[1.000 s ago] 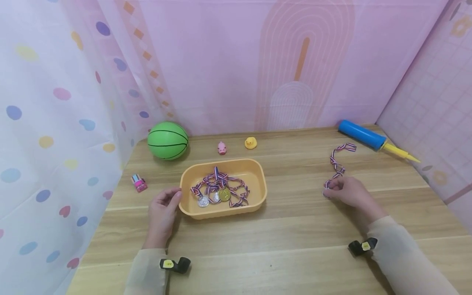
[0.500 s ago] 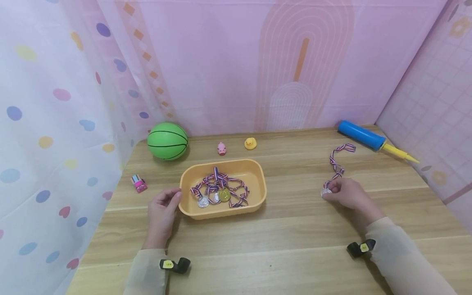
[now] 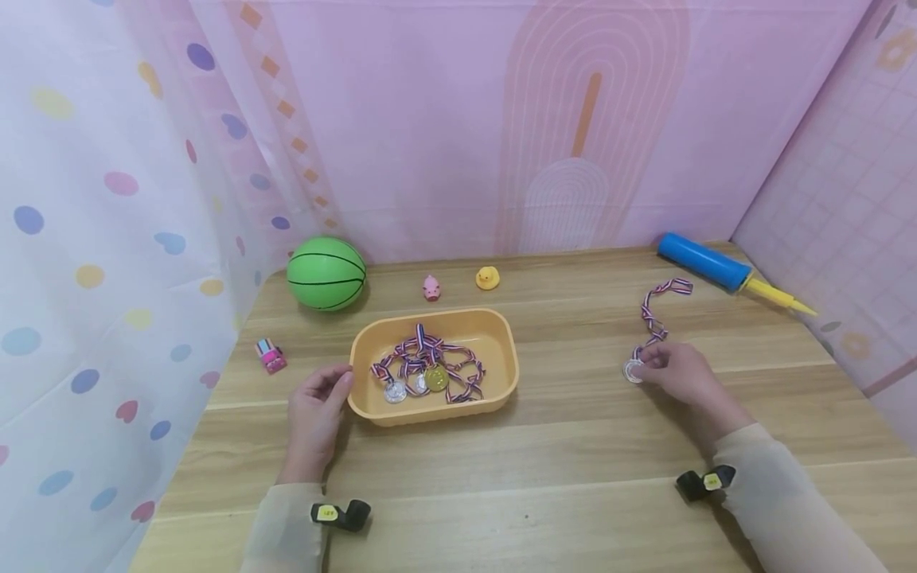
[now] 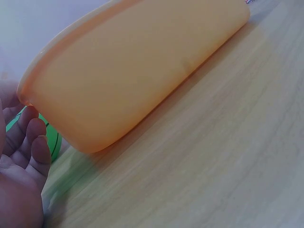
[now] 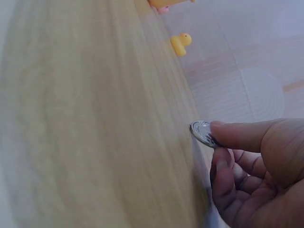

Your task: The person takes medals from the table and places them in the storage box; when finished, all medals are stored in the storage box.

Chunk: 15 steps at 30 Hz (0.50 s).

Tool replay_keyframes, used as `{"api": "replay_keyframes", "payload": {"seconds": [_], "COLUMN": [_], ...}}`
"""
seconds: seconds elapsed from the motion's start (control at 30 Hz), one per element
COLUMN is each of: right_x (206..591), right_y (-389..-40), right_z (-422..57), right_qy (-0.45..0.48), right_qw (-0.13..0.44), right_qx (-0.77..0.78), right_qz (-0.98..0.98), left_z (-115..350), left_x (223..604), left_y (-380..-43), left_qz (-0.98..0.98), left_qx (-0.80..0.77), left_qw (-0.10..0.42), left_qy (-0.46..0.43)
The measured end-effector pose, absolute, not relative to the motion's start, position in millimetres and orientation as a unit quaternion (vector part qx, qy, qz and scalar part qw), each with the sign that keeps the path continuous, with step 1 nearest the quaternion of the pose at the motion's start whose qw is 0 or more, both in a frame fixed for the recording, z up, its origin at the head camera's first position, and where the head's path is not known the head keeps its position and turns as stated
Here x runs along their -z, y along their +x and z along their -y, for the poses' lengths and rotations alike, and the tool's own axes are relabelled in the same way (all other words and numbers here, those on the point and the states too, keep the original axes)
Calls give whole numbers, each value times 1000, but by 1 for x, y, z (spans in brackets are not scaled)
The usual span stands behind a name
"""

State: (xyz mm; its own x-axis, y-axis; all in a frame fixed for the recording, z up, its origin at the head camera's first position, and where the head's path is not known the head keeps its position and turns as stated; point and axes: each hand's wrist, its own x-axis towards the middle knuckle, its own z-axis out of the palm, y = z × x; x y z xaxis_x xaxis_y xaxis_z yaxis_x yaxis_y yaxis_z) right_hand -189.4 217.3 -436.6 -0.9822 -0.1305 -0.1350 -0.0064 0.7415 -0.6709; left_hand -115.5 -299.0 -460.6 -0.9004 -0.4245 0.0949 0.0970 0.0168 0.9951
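Observation:
In the head view my right hand (image 3: 677, 372) pinches a silver medal (image 3: 633, 371) by its edge. Thumb and fingertips hold the same medal (image 5: 204, 133) in the right wrist view. Its striped ribbon (image 3: 650, 318) trails away from me along the table. At the left end of an orange plastic basin (image 3: 505, 350), my left hand (image 3: 317, 410) holds the rim between thumb and fingers. Inside the basin lie a gold medal (image 3: 436, 378), a silver medal (image 3: 395, 391) and another silver one partly covered, among tangled striped ribbons (image 3: 469, 374).
Behind the basin stand a green ball (image 3: 325, 274), a pink pig toy (image 3: 431, 288) and a yellow duck (image 3: 487, 278). A small pink toy (image 3: 270, 356) lies left. At the back right is a blue hand pump (image 3: 705, 261). Curtains border the wooden table (image 3: 501, 493).
The silver medal in my right hand has come out from behind the fingers and tipped, so its face shows more. The left hand and the basin stay where they were.

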Motion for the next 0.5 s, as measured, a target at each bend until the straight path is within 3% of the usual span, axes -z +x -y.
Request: {"api": "replay_keyframes", "payload": {"seconds": [0.5], "right_x": [401], "right_y": [-179], "right_z": [-206], "right_qy": [-16], "right_qw": [90], "right_qx": [485], "right_qz": [-870], "left_z": [299], "left_x": [461], "left_y": [-116], "left_qz": [685], "left_qx": [693], "left_qw": [187], "left_qy": [127]}}
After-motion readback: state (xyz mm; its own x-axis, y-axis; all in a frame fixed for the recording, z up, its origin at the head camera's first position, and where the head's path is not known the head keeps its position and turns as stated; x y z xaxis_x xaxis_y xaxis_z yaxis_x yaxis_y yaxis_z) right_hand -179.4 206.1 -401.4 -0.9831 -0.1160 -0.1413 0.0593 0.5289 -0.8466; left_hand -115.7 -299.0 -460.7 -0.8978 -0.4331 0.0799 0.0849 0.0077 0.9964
